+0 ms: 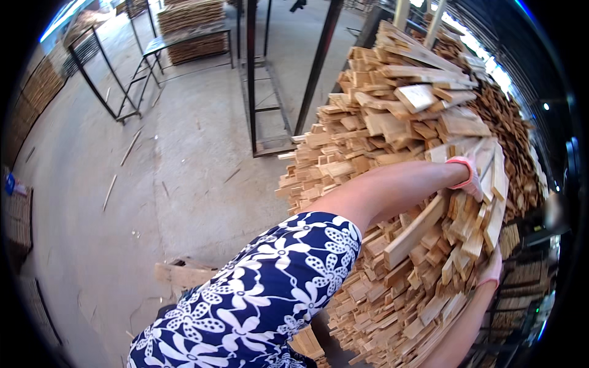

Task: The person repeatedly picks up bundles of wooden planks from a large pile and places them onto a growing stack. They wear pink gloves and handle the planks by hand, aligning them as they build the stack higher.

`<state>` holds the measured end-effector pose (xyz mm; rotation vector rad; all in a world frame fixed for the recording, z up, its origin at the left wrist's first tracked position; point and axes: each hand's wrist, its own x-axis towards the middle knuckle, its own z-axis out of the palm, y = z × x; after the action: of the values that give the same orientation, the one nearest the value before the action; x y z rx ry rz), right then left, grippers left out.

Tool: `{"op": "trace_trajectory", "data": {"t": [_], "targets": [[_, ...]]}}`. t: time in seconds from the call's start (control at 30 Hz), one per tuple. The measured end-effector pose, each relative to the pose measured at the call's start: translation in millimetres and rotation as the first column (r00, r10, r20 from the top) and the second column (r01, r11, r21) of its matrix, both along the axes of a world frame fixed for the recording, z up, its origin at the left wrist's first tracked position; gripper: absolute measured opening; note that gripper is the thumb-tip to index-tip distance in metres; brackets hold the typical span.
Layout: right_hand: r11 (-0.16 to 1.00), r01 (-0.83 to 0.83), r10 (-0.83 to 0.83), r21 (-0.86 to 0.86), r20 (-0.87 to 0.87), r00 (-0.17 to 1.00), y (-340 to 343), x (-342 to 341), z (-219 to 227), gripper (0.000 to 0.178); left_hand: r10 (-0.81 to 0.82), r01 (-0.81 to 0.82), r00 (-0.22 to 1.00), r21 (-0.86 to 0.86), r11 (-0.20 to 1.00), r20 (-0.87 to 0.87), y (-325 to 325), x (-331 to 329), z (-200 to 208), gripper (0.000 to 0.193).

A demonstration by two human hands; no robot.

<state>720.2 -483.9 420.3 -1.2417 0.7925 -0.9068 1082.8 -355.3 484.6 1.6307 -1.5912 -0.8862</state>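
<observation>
"Where are those slats [495, 222]?"
"Just right of the left hand [473, 181], lower ends by the right hand [491, 268], lengths running roughly hand to hand; fingers hidden, can't tell either grip"

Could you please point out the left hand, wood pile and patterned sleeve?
Left hand [474, 183], head view: middle of the hand.
Wood pile [388, 127], head view: pieces in its upper half.
Patterned sleeve [279, 264], head view: cloth near its middle.
</observation>
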Motion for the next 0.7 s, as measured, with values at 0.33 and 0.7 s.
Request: {"op": "trace_trajectory", "data": {"t": [0.33,0.7], "targets": [[0.946,0.222,-0.278,-0.236,-0.241,0.930,29.8,29.6,5.0,0.048,-0.060,0.019,0.982,0.225,0.974,0.179,10.9,-3.0,24.7,0.104],[0.883,0.332,-0.383,-0.332,-0.103,0.918,86.5,155.1,72.2,0.084,0.133,-0.126,0.991,0.181,0.975,-0.024,30.8,-17.6,19.6,0.100]]}}
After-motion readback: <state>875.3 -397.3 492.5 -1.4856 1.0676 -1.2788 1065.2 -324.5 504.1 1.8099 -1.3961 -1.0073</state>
